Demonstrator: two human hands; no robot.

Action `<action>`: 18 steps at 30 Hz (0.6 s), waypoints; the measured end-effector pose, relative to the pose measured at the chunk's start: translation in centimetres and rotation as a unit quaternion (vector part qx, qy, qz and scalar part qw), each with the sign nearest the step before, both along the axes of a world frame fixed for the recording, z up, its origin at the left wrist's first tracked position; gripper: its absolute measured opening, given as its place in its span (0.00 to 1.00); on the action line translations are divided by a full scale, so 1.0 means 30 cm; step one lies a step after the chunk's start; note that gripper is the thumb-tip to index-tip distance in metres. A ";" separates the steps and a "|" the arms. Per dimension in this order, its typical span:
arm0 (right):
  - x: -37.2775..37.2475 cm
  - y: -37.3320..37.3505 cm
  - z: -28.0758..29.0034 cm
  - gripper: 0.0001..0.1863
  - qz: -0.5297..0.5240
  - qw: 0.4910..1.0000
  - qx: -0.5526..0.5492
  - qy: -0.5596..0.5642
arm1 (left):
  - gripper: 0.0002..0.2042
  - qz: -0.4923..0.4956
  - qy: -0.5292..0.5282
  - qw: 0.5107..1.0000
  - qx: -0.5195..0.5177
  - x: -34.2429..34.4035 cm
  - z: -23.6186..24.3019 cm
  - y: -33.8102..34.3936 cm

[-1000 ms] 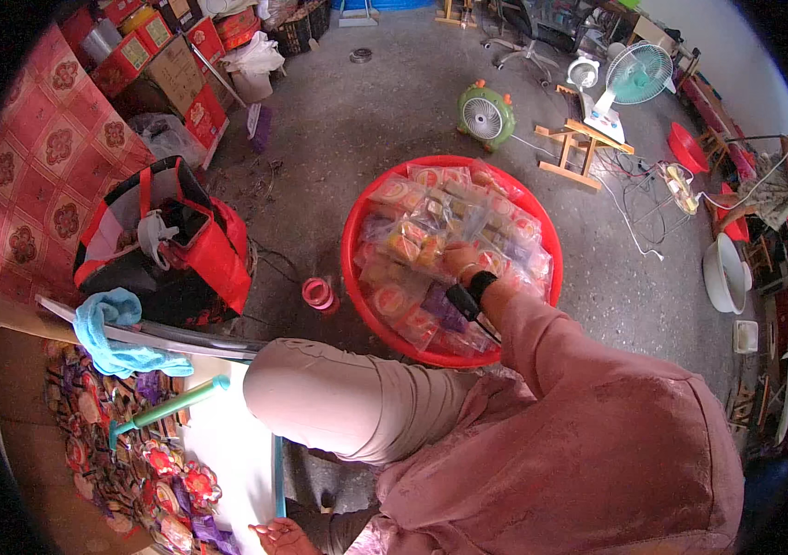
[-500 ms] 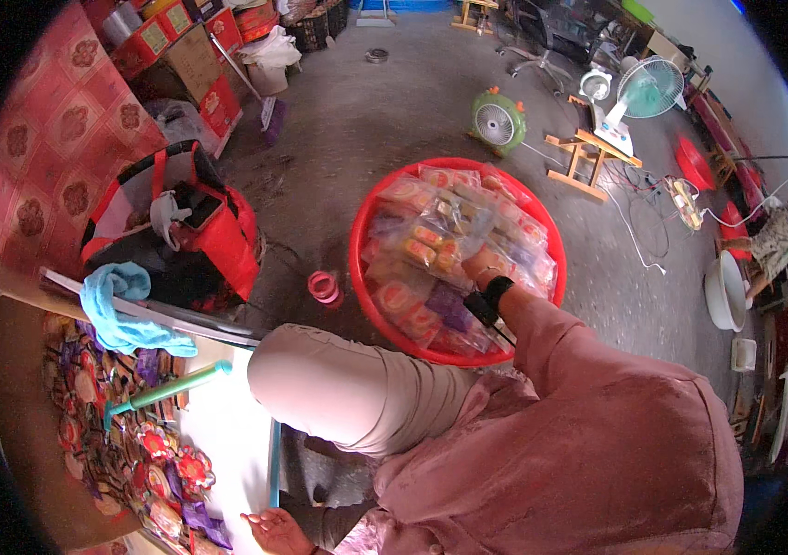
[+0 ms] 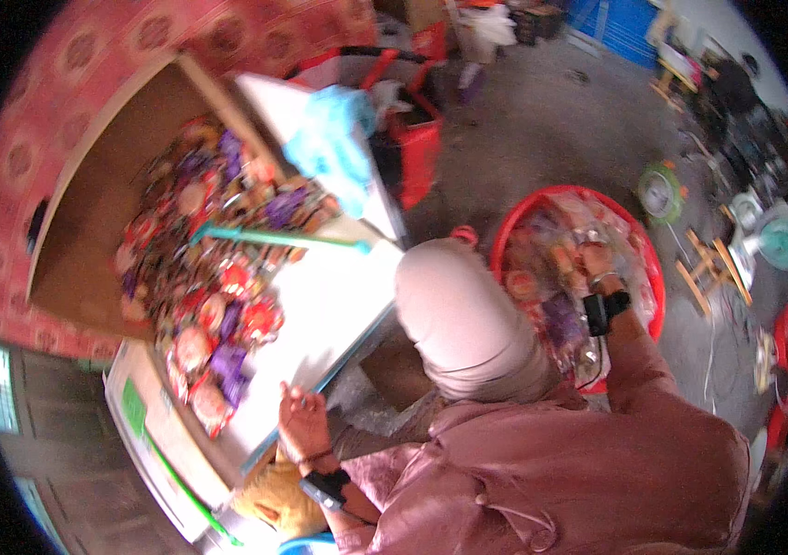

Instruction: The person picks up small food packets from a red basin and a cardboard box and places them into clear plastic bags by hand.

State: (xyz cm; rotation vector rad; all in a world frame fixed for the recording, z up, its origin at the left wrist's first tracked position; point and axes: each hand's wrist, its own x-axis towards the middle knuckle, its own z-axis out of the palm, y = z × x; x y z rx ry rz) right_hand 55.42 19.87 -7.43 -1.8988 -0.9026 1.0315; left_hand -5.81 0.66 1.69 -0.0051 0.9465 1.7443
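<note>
My left hand (image 3: 305, 424) is held over the near edge of the white worktop (image 3: 343, 282), its fingers apart with nothing in them. Near it lies a heap of small wrapped packets (image 3: 192, 344) in red, purple and brown, with a green-handled scraper-like tool (image 3: 283, 239) resting across them. My right hand (image 3: 595, 259) reaches down into a round red tub (image 3: 658, 287), touching the clear bagged packets (image 3: 556, 310) inside. Blur and the angle hide its fingertips, so any grip there cannot be made out. Both wrists carry dark strapped devices.
A light-blue towel (image 3: 329, 139) hangs over the raised panel beside the worktop. Behind it stands a red and black bag (image 3: 417, 153). Past the tub are a green fan (image 3: 660, 192), a wooden stool (image 3: 713, 268) and loose cables. My bent knee (image 3: 468, 314) sits between worktop and tub.
The view has swung left, so the worktop and its packets show more fully. My left hand has come further into view beside the worktop; my right hand is still in the tub.
</note>
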 end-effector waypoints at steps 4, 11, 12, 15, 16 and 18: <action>-0.277 0.094 0.281 0.05 -0.014 0.964 0.049 0.262 | 0.15 -0.002 0.003 0.999 -0.046 0.001 0.023 0.002; -0.803 0.128 0.765 0.07 0.279 0.902 0.129 0.302 | 0.22 -0.033 0.031 0.999 0.010 -0.022 -0.026 -0.022; -0.874 0.123 0.800 0.07 0.304 0.897 0.124 0.295 | 0.22 -0.026 0.032 0.999 0.000 -0.020 -0.032 -0.024; -1.078 0.134 0.873 0.08 0.405 0.860 0.125 0.285 | 0.24 -0.036 0.039 0.999 0.002 -0.019 -0.039 -0.017; -1.141 0.126 0.878 0.08 0.419 0.851 0.111 0.296 | 0.25 -0.038 0.038 0.999 -0.003 -0.019 -0.038 -0.021; -1.268 0.133 0.875 0.07 0.468 0.835 0.084 0.277 | 0.25 -0.036 0.039 0.999 0.005 -0.013 -0.039 -0.019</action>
